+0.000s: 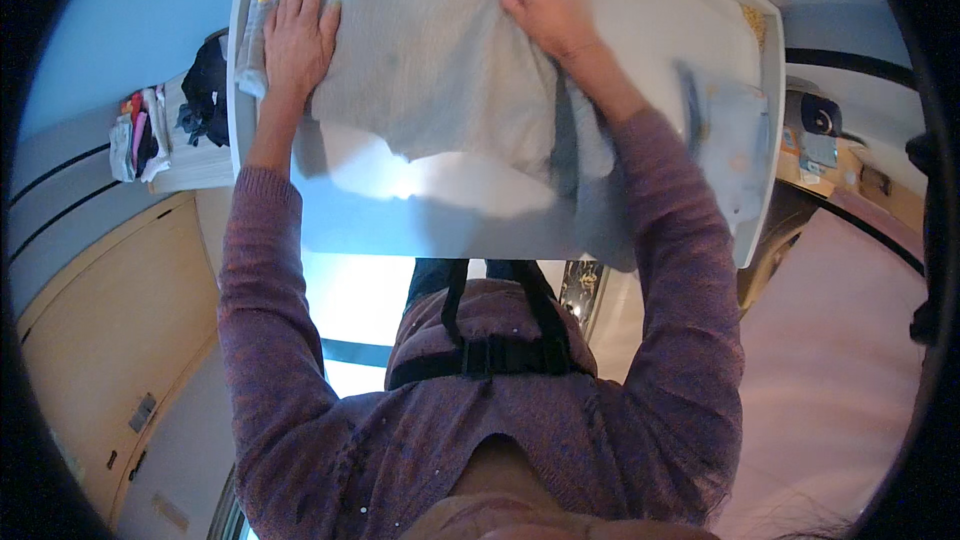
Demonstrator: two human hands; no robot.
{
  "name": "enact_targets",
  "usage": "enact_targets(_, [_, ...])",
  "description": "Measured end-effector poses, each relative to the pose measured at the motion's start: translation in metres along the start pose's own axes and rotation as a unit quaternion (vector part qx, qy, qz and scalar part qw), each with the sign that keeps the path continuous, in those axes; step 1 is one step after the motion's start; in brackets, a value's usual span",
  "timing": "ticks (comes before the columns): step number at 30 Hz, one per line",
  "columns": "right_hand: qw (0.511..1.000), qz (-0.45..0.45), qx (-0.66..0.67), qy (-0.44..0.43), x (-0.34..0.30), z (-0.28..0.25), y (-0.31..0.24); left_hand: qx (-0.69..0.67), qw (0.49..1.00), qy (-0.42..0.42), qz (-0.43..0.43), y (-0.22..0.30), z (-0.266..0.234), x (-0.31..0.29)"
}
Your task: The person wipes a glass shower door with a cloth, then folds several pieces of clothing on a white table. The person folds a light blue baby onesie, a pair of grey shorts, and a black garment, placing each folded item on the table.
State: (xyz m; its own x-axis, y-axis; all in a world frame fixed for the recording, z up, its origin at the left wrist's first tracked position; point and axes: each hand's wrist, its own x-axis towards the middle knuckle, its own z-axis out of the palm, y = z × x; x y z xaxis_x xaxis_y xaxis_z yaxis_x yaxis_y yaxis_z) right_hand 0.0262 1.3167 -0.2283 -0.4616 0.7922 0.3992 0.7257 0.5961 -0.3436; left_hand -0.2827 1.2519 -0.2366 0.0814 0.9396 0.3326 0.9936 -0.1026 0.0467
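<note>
A grey garment with a yellow stripe along its far edge is spread over a white, rimmed table. Its exact kind cannot be made out. My left hand lies flat on the cloth at its far left, fingers stretched over the yellow stripe. At the far right end of the stripe, my right hand has its fingers closed on the garment's edge, slightly smeared by motion. The near right part of the cloth hangs in loose folds beside my right forearm, toward the table's near edge.
A pale blue printed cloth lies at the table's right side. Left of the table are a black cloth heap and a pile of folded clothes. A pink-covered surface stretches along the lower right.
</note>
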Motion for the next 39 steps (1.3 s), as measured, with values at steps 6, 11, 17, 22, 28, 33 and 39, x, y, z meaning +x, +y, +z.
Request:
enact_targets(6, [0.999,0.011,0.023,-0.020,0.006,-0.008,0.005,-0.002,1.000,-0.008,0.023,-0.026,0.021,0.023])
enact_targets(11, [0.998,0.013,-0.052,-0.045,-0.003,-0.019,0.009,-0.018,0.998,-0.010,0.055,-0.035,0.025,0.032])
enact_targets(17, [0.992,0.060,-0.093,-0.065,-0.042,-0.049,0.009,-0.006,0.998,0.004,0.062,-0.030,0.027,0.035])
enact_targets(22, [0.982,0.157,-0.048,-0.098,-0.093,-0.084,0.002,0.007,0.998,0.002,0.066,-0.022,0.031,0.040])
enact_targets(28, [0.945,0.273,-0.063,-0.170,-0.133,-0.117,-0.002,0.033,0.994,-0.036,0.098,0.004,0.017,0.049])
enact_targets(33, [0.988,0.117,-0.094,-0.042,-0.128,-0.121,-0.020,-0.291,0.956,0.040,-0.019,0.014,-0.046,0.045])
enact_targets(39, [0.994,-0.022,0.106,-0.027,-0.079,-0.032,-0.131,-0.464,0.829,0.027,-0.311,0.029,-0.117,-0.057])
